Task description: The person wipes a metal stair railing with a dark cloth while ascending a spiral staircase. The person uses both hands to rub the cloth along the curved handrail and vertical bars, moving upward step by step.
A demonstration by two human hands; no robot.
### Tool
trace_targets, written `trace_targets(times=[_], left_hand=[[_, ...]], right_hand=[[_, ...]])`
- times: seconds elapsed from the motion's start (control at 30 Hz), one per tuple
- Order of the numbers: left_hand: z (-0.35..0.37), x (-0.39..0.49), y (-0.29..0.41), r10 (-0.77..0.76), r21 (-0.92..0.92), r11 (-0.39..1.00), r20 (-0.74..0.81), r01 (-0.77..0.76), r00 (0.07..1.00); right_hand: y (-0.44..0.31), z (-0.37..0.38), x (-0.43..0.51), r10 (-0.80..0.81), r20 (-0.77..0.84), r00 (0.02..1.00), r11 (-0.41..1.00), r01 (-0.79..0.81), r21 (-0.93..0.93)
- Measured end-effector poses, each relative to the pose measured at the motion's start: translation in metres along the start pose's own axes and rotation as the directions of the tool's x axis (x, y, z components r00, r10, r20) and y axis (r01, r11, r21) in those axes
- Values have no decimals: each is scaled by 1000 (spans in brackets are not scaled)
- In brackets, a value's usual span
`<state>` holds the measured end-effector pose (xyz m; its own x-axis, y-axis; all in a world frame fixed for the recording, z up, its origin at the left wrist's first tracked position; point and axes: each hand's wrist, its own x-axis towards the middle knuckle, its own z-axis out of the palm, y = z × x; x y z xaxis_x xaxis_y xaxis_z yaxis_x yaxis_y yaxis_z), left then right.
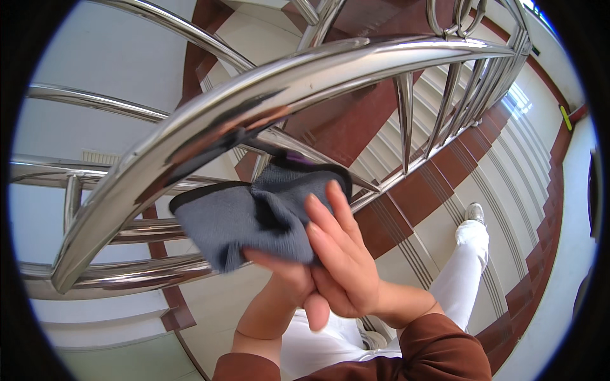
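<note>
A grey cloth with dark edging (214, 219) is bunched in my hands, below a curved stainless steel handrail (228, 100). My left hand (290, 276) is under the cloth's lower edge, its fingers partly covered by the fabric. On the cloth's right side lies my right hand (338, 247), fingers extended and fairly close together against the fabric. The heels of both hands meet. Part of the cloth's upper edge lies near a thin metal bar of the railing. Whether the cloth touches the handrail cannot be told.
Metal balusters (404, 124) run along the right side of the railing. Tiled stairs with red-brown edges (429, 195) curve down on the right, where a white shoe (475, 213) rests on a step. More steel rails (95, 100) cross at left, beside a pale wall (109, 52).
</note>
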<state>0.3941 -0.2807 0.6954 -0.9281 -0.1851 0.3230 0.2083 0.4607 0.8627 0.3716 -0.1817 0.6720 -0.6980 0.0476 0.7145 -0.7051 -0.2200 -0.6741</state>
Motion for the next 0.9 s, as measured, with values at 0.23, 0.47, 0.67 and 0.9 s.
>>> trace_targets(times=[0.23, 0.47, 0.67, 0.9], left_hand=[[-12, 0, -20, 516, -167, 841, 538, -515, 667], [-2, -6, -31, 453, -211, 890, 296, -405, 841], [-4, 6, -36, 539, -199, 842, 301, -501, 787], [-3, 6, -40, 645, -269, 762, 387, -589, 659]], right_hand=[[8, -10, -25, 369, 200, 908, 597, -397, 697], [7, -14, -29, 226, -73, 971, 892, -176, 417], [21, 2, -17, 483, 23, 875, 699, -401, 592], [29, 0, -19, 619, 192, 761, 453, -546, 704]])
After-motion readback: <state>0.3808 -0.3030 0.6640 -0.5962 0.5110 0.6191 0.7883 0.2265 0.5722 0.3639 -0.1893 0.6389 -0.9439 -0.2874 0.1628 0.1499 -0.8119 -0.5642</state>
